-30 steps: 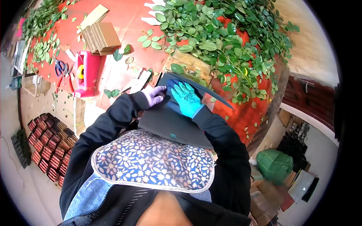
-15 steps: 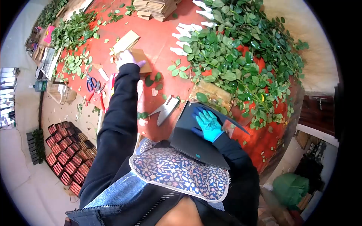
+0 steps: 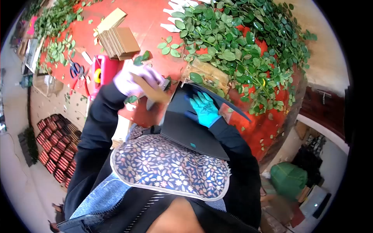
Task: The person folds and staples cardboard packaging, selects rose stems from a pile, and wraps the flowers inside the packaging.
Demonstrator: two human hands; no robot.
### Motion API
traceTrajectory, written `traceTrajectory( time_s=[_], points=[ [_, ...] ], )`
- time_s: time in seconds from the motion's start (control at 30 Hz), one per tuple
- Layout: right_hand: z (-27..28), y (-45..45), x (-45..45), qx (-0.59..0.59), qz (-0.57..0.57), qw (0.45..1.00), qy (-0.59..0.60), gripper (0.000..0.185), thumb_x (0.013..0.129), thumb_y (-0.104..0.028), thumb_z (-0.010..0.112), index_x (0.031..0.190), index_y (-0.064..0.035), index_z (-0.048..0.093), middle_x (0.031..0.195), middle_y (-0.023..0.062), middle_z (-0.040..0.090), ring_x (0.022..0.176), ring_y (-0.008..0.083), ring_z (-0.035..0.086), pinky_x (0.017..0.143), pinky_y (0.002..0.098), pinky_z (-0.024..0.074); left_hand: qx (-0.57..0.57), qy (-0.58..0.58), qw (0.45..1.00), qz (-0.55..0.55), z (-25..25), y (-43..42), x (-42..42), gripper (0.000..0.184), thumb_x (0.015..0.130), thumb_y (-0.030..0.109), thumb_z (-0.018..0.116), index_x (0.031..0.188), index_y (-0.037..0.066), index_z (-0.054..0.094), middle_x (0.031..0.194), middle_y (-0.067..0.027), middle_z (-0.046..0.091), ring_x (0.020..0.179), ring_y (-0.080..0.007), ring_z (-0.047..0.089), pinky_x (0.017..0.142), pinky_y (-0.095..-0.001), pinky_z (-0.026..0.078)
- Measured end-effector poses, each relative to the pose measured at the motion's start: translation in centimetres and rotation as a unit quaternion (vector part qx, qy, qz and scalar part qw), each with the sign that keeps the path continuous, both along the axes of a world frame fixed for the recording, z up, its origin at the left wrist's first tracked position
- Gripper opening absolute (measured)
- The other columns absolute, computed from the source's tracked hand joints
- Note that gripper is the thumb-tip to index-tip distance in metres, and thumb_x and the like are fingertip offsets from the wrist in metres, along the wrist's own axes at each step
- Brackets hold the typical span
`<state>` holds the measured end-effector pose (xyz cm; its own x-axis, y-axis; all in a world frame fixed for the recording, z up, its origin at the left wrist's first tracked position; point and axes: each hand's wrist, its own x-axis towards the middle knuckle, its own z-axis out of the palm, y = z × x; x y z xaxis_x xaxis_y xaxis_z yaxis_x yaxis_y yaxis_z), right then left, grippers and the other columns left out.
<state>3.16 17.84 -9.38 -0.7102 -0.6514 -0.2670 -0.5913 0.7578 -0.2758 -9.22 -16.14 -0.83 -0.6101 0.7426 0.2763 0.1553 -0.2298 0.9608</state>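
My left hand, in a pale lilac glove, is closed on a flat brown piece of cardboard, slightly blurred. It is above the table, left of a stiff black folded sheet. Silver shears lie under that hand, mostly hidden. My right hand, in a turquoise glove with dark fingertips, rests with fingers spread on the black sheet, whose upper flap stands up behind it. A stack of folded cardboard pieces sits beyond my left hand.
Leafy green stems with white-wrapped ends cover the right of the red table. At left are a pink tape dispenser, blue-handled scissors and red-handled pruners. A wooden block lies behind the black sheet.
My left hand has come back from the cardboard stack toward the black sheet, now with a cardboard piece in it. My right hand stays spread on the sheet. The whole view has shifted.
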Motion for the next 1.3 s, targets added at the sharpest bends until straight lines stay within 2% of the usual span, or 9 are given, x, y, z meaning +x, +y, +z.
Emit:
traceTrajectory(
  time_s=[0.1, 0.17, 0.33, 0.5, 0.7, 0.87, 1.0, 1.23, 1.3],
  points=[
    [-0.6, 0.1, -0.1, 0.138, 0.018, 0.988, -0.072, 0.07, 0.087, -0.057, 0.049, 0.14, -0.0107, 0.047, 0.147, 0.0143, 0.043, 0.141, 0.0345, 0.029, 0.117, 0.0485, 0.0165, -0.196, -0.119, 0.973, -0.012, -6.3, 5.2, 6.3, 0.022, 0.09, 0.015, 0.067, 0.107, 0.002, 0.064, 0.097, -0.0107, 0.068, 0.086, -0.0207, 0.064, 0.078, -0.0326, 0.05],
    [-0.2, 0.2, -0.7, -0.022, 0.008, 1.0, -0.014, 0.073, 0.084, -0.055, 0.054, 0.141, -0.0112, 0.046, 0.147, 0.0153, 0.043, 0.14, 0.0353, 0.031, 0.116, 0.0496, 0.0162, -0.265, -0.23, 0.936, 0.015, -4.7, 8.2, 6.9, 0.024, 0.09, 0.017, 0.066, 0.107, 0.0, 0.062, 0.091, -0.0095, 0.068, 0.081, -0.0199, 0.063, 0.077, -0.0333, 0.05],
    [-2.3, 0.9, -0.6, 0.048, 0.037, 0.998, -0.023, 0.062, 0.083, -0.046, 0.058, 0.135, -0.0123, 0.053, 0.133, 0.0137, 0.053, 0.128, 0.0325, 0.044, 0.112, 0.0499, 0.0221, -0.519, -0.075, 0.849, 0.062, -12.3, 12.2, 8.2, 0.043, 0.084, 0.032, 0.067, 0.11, 0.0, 0.057, 0.097, -0.0235, 0.067, 0.091, -0.0378, 0.066, 0.082, -0.0426, 0.052],
    [-0.8, 1.2, -0.6, -0.066, 0.011, 0.997, 0.025, 0.051, 0.081, -0.033, 0.06, 0.127, -0.0101, 0.059, 0.127, 0.0145, 0.055, 0.121, 0.0337, 0.047, 0.108, 0.0492, 0.0279, -0.522, -0.048, 0.85, 0.052, -12.7, 12.8, 7.7, 0.049, 0.084, 0.037, 0.065, 0.107, -0.004, 0.052, 0.095, -0.0267, 0.065, 0.091, -0.0417, 0.064, 0.081, -0.0472, 0.051],
    [4.8, 0.4, 0.4, -0.112, -0.089, 0.988, 0.059, 0.018, 0.082, -0.021, 0.064, 0.092, -0.0071, 0.066, 0.095, 0.0124, 0.064, 0.094, 0.0325, 0.062, 0.078, 0.0455, 0.0477, -0.559, -0.067, 0.826, 0.029, -11.0, 13.2, 7.4, 0.048, 0.083, 0.036, 0.066, 0.108, -0.002, 0.052, 0.095, -0.0257, 0.066, 0.092, -0.0414, 0.065, 0.081, -0.047, 0.052],
    [5.3, -1.2, 1.1, -0.145, -0.27, 0.945, -0.117, 0.04, 0.086, -0.032, 0.067, 0.119, -0.0106, 0.059, 0.101, 0.0154, 0.064, 0.088, 0.0374, 0.063, 0.075, 0.0473, 0.0502, -0.553, -0.056, 0.83, 0.037, -11.8, 13.3, 7.5, 0.046, 0.083, 0.035, 0.067, 0.107, -0.002, 0.052, 0.094, -0.0258, 0.066, 0.091, -0.0413, 0.065, 0.08, -0.0472, 0.052],
    [4.3, -1.1, 1.6, -0.163, -0.167, 0.967, -0.097, 0.063, 0.086, -0.031, 0.066, 0.143, -0.0182, 0.043, 0.113, 0.0254, 0.058, 0.098, 0.0421, 0.06, 0.085, 0.0495, 0.0486, -0.561, -0.047, 0.826, 0.038, -12.0, 13.1, 8.1, 0.048, 0.084, 0.033, 0.067, 0.109, -0.004, 0.049, 0.092, -0.026, 0.066, 0.089, -0.0412, 0.065, 0.078, -0.047, 0.052],
    [3.0, -0.9, 1.8, -0.207, -0.208, 0.941, -0.168, 0.052, 0.086, -0.017, 0.066, 0.136, -0.0138, 0.051, 0.105, 0.0206, 0.06, 0.098, 0.0373, 0.058, 0.083, 0.0461, 0.0482, -0.56, -0.055, 0.826, 0.031, -11.6, 13.4, 8.2, 0.05, 0.083, 0.035, 0.067, 0.109, -0.004, 0.05, 0.092, -0.0258, 0.066, 0.088, -0.0406, 0.066, 0.078, -0.0466, 0.052],
    [2.5, -0.8, 2.1, -0.243, -0.207, 0.94, -0.124, 0.052, 0.085, -0.012, 0.068, 0.135, -0.0112, 0.052, 0.085, 0.011, 0.056, 0.081, 0.0277, 0.056, 0.077, 0.0394, 0.0464, -0.559, -0.052, 0.827, 0.031, -11.2, 13.3, 8.3, 0.05, 0.083, 0.036, 0.068, 0.109, -0.004, 0.05, 0.092, -0.0256, 0.066, 0.088, -0.0405, 0.066, 0.078, -0.0465, 0.052]
  ],
)
